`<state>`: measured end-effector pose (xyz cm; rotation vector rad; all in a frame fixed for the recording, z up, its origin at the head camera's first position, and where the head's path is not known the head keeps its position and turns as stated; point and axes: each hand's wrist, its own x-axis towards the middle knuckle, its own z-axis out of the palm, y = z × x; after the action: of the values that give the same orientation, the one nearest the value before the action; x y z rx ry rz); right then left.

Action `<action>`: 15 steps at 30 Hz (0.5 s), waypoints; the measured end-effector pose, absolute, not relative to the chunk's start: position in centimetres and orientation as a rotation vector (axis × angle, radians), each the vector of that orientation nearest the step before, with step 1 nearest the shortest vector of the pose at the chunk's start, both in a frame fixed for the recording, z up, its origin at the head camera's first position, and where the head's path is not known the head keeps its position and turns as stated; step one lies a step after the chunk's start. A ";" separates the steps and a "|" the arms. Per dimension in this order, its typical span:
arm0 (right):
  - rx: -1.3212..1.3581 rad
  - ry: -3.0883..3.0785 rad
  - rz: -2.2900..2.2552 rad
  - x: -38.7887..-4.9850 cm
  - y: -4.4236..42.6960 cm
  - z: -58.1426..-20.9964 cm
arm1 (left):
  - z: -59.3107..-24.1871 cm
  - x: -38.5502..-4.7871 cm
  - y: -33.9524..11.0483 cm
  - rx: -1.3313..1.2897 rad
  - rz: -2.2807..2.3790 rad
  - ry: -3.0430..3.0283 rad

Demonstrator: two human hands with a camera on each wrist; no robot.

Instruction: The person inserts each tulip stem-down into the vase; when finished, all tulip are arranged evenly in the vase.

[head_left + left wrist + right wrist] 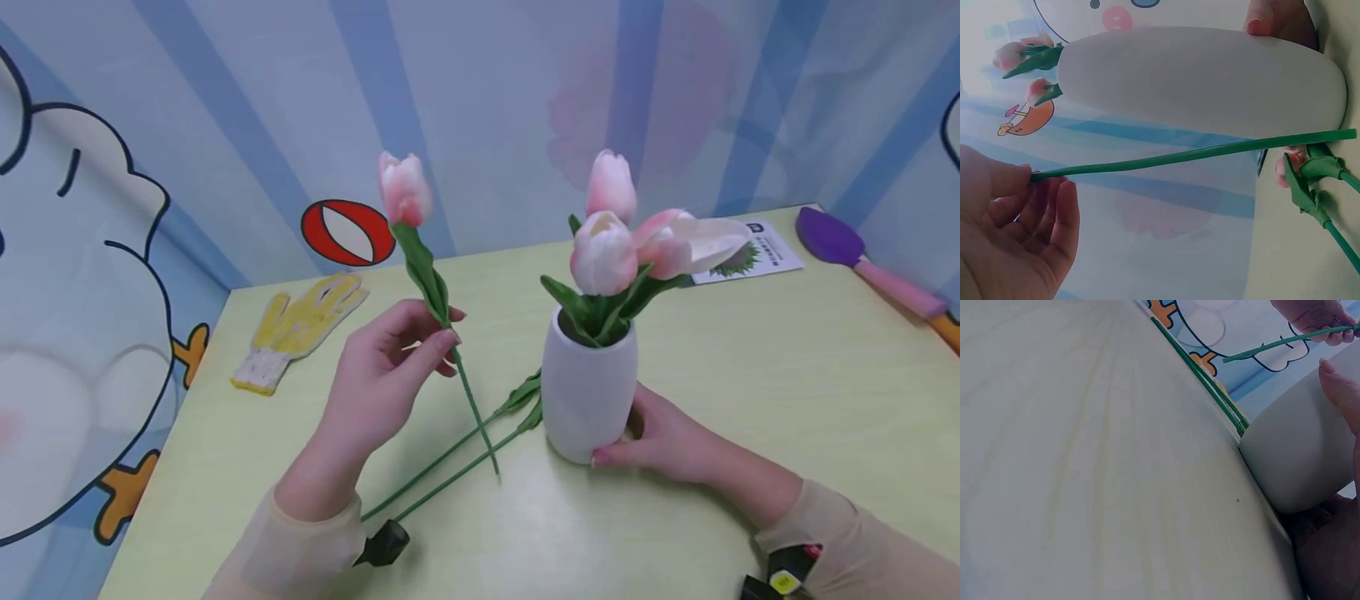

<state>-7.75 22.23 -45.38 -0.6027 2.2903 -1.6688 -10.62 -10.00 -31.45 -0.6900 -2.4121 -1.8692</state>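
1. Currently, your left hand (386, 375) pinches one tulip (430, 279): thumb and forefinger meet on the stem (472, 400) just below the leaves, leaving only its thickness between them, while the other fingers bend loosely and hold nothing.
2. Mind the stem's line against the vase (588, 400). The tulip stands fairly upright but tilted, bloom (405, 192) up and to the left, lower end (497, 472) slanting down to the right.
3. That lower end sits well below the rim (591, 347), outside the vase on its left side; the right wrist view shows it apart from the table (570, 533).
4. From your left pinch, the bloom is above, the long bare stem hangs below, and the vase stands to the right. Your left hand is nearer the vase's mouth.
5. Your right hand (667, 442) grips the vase low on its right side, thumb across the front.
6. Two loose tulips (521, 395) lie left of the vase, under the hanging stem in the head view.
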 end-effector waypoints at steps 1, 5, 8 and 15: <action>-0.612 2.291 -1.663 -7.8 22.2 -45.4 | -31.4 -10.5 -10.0 -0.692 -1.874 -2.398; -0.597 2.295 -1.646 -7.9 22.2 -45.4 | -31.2 -10.2 -10.0 -0.713 -1.908 -2.359; -0.586 2.291 -1.642 -7.9 22.2 -45.4 | -31.0 -9.9 -9.9 -0.734 -1.938 -2.340; -0.577 2.290 -1.647 -7.7 22.3 -45.5 | -30.5 -9.7 -9.6 -0.833 -1.938 -2.297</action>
<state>-7.67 22.30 -45.46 -0.5773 2.2896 -1.6466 -9.73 -9.56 -30.49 -0.8327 -2.2970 -1.9382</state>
